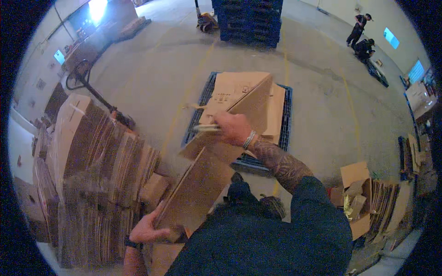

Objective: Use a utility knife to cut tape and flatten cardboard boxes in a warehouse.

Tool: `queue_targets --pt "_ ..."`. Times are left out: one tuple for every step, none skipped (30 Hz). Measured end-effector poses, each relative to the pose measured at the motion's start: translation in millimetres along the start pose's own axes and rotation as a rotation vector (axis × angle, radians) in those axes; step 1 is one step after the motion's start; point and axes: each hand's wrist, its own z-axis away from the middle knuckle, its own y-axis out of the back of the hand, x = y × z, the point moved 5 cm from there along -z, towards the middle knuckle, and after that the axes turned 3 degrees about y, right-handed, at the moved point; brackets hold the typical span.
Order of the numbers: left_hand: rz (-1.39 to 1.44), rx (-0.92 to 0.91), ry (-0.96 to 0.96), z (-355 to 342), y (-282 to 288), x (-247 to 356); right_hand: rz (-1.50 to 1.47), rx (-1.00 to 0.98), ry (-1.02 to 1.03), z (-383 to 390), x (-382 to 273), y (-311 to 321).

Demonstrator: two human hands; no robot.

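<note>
A partly folded brown cardboard box (pixel 198 184) is held in front of my body, one long panel edge running from lower left to upper right. At its lower left end my left hand (pixel 149 230) grips the edge, thumb and fingers on either side of the cardboard. My right hand (pixel 232 128) is closed around a slim, pale tool (pixel 207 128), blurred, its exact kind unclear, and is over the box's far part. Beneath and beyond lie flat cardboard sheets (pixel 235 85) on a blue plastic pallet (pixel 286 115).
To the left stands a tall wrapped stack of flattened cardboard (pixel 99 184), with a pallet jack (pixel 87 85) behind it. An open box with scraps (pixel 357 198) is at right. Stacked dark blue pallets (pixel 248 20) stand ahead. Two people (pixel 361 34) are at the far right.
</note>
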Motion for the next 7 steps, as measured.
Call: queue_targets --pt "-0.006 -0.004 -0.015 -14.7 2.3 -10.2 0.012 0.009 -0.007 -8.4 13.9 6.7" --pt "-0.368 0.065 0.113 -32.8 7.0 -40.2 0.031 0.066 -0.02 -18.5 27.8 19.4" --pt "-0.726 0.138 0.235 -53.1 12.7 -62.9 0.056 0.122 -0.037 -24.3 43.2 31.6" --pt "-0.645 0.364 0.072 -79.3 28.1 -59.1 0.069 0.142 -0.061 -36.5 58.7 34.2" --pt "-0.651 0.363 0.021 -109.6 39.6 -58.2 0.106 0.166 -0.086 -48.0 74.3 45.9" --pt "-0.696 0.437 0.043 -140.1 56.5 -57.0 0.031 0.243 -0.075 -57.4 88.9 62.2" --pt "-0.735 0.514 0.073 -168.4 73.2 -57.8 -0.047 0.319 -0.057 -65.3 100.7 75.4"
